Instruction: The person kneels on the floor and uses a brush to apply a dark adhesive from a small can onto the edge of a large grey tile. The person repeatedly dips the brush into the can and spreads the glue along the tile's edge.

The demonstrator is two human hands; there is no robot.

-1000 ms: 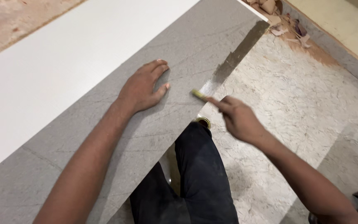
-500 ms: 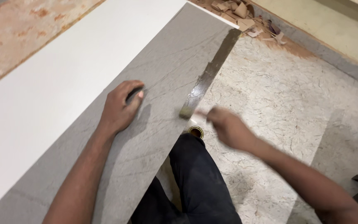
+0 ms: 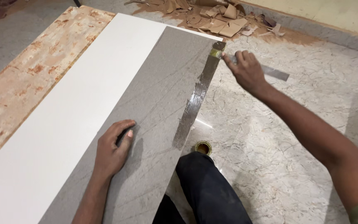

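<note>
A long grey marbled sheet [image 3: 146,108] lies on a white board [image 3: 75,103]. My left hand [image 3: 112,150] presses on the grey sheet near its lower middle, fingers curled a little. My right hand [image 3: 247,70] grips a flat metal strip [image 3: 276,74]. The strip's tip, smeared with yellowish glue [image 3: 216,53], touches the sheet's far right corner. A shiny wet band [image 3: 195,99] runs along the sheet's right edge from that corner down toward me.
A small round open tin [image 3: 203,147] stands on the marble floor [image 3: 270,137] beside my dark-trousered knee [image 3: 206,186]. Torn brown paper scraps [image 3: 212,18] are heaped at the far wall. A worn wooden board [image 3: 34,70] lies to the left.
My right hand has run the metal strip along the sheet's right edge, from close to my knee out to the far corner. The left hand stays pressed on the sheet.
</note>
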